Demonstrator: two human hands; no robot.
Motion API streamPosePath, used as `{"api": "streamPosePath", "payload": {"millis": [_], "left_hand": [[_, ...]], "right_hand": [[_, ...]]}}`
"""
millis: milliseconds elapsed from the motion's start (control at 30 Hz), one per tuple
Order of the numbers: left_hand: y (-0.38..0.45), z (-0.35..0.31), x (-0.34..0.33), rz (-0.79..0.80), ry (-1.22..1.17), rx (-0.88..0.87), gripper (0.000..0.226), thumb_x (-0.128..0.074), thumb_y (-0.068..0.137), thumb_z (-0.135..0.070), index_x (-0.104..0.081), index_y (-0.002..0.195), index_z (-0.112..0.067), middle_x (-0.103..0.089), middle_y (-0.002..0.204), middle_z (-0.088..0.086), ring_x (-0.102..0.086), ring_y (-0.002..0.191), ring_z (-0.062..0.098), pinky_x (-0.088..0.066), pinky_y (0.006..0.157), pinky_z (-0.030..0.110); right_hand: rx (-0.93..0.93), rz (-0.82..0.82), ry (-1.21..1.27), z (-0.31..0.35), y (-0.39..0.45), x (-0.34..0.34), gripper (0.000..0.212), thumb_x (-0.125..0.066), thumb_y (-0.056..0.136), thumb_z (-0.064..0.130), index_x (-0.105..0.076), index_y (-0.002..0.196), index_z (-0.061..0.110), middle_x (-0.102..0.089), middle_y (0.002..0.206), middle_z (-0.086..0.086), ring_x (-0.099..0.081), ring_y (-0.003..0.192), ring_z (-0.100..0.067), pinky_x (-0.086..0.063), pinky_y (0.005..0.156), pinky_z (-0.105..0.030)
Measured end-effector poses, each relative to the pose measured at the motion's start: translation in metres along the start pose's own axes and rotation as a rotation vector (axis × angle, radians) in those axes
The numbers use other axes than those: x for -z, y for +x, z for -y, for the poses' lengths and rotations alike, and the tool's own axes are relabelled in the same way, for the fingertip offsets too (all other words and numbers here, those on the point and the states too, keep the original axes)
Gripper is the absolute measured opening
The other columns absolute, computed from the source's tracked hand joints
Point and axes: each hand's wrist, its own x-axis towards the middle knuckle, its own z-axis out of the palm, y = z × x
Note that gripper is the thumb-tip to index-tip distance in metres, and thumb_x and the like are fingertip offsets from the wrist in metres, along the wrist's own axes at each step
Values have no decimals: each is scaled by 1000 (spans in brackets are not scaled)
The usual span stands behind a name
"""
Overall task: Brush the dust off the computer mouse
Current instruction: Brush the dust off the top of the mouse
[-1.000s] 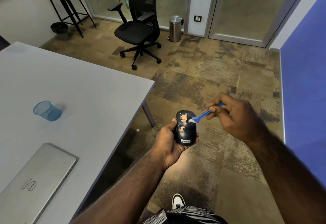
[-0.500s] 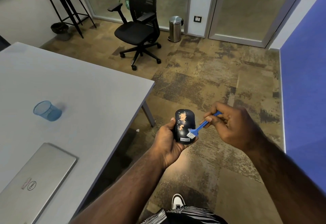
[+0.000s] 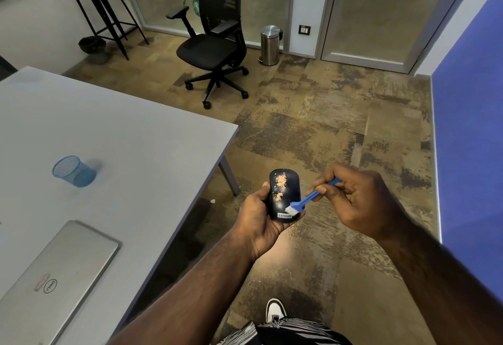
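Clearly the brushing itself is under way and not finished: the left hand (image 3: 258,222) cradles the black computer mouse (image 3: 284,195) from below and from its left side, fingers curled round the body so that its top faces up toward the camera, while the right hand (image 3: 356,200) pinches the handle of a small blue brush (image 3: 310,199) between thumb and curled fingers. The brush's white bristles (image 3: 291,210) sit on the near right part of the mouse, just above the white Lenovo label (image 3: 284,215), and apart from the dirt. Judging by this, the next move calls for carrying the bristles up and to the left onto the dust and sweeping it off an edge, with the left hand keeping the mouse steady and perhaps tilted so that the powder falls to the carpet (image 3: 326,140) and not back onto the shell. The mouse is held in the air over the floor, just off the corner of the grey table (image 3: 136,140). Its shell is dark and smooth, with 2 orange-tan patches of dust (image 3: 280,181) on the left half, the larger near the wheel and the smaller lower down, plus a few pale specks around them; the right half looks largely clean.
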Motion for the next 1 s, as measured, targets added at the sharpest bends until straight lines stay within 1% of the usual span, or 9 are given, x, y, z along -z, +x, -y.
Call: {"api": "streamPosePath", "payload": {"millis": [100, 200, 333, 400, 500, 633, 767, 900, 1000], "left_hand": [[0, 2, -2, 7, -3, 12, 49, -32, 103, -37, -59, 115, 1, -67, 99, 22, -64, 77, 32, -57, 71, 40], [0, 2, -3, 25, -7, 18, 52, -30, 103, -38, -57, 121, 2, -65, 101, 23, -63, 80, 33, -54, 75, 41], [-1, 2, -1, 63, -28, 19, 54, -27, 103, -38, -59, 118, 4, -62, 113, 25, -61, 85, 34, -49, 83, 43], [0, 2, 0, 74, -47, 11, 54, -27, 103, -38, -59, 117, 4, -62, 113, 25, -61, 86, 34, -50, 84, 43], [4, 3, 2, 50, -58, -15, 51, -31, 102, -39, -59, 116, 1, -66, 106, 23, -63, 86, 33, -54, 80, 43], [8, 5, 3, 56, -84, -45, 53, -30, 102, -40, -56, 126, -1, -65, 119, 22, -64, 96, 32, -49, 92, 46], [11, 8, 5, 76, -89, -47, 55, -29, 103, -41, -57, 126, -1, -68, 116, 21, -66, 101, 31, -46, 100, 47], [12, 9, 4, 81, -100, -44, 54, -29, 103, -41, -54, 130, -1, -64, 125, 22, -63, 105, 32, -46, 100, 48], [12, 8, 2, 62, -95, -49, 54, -31, 103, -40, -52, 132, 0, -60, 128, 23, -63, 100, 33, -48, 96, 48]], "right_hand": [[-46, -74, -59, -7, 2, -3, 13, -63, 91, 7, -64, 93, 20, -71, 77, 14, -63, 61, 8, -41, 48, -5], [-153, -188, -154, -16, 8, -1, 11, -59, 94, 12, -63, 96, 22, -70, 77, 15, -66, 67, 8, -46, 53, -7], [-147, -279, -169, -15, 11, 1, 12, -59, 94, 8, -64, 98, 19, -67, 74, 15, -60, 61, 17, -36, 48, 0], [-102, -276, -102, -9, 10, 3, 11, -60, 94, 7, -64, 97, 17, -70, 76, 12, -61, 64, 18, -39, 49, -1], [-61, -191, -17, 5, 7, 1, 8, -61, 92, 13, -64, 96, 19, -70, 80, 17, -68, 70, 8, -53, 51, -16], [-12, -69, -61, 24, 0, -12, 6, -62, 87, 9, -66, 91, 11, -56, 70, 35, -53, 62, 23, -31, 51, 4], [-30, -53, -123, 28, -5, -18, 11, -60, 88, 15, -68, 94, 14, -56, 75, 27, -49, 61, 23, -29, 50, 2], [-29, -87, -183, 28, -4, -20, 10, -60, 87, 13, -68, 92, 10, -42, 72, 37, -47, 59, 25, -26, 46, 3], [-47, -157, -229, 21, 1, -18, 8, -58, 92, 12, -66, 92, 10, -67, 80, 20, -41, 47, 19, -26, 45, 2]]}}
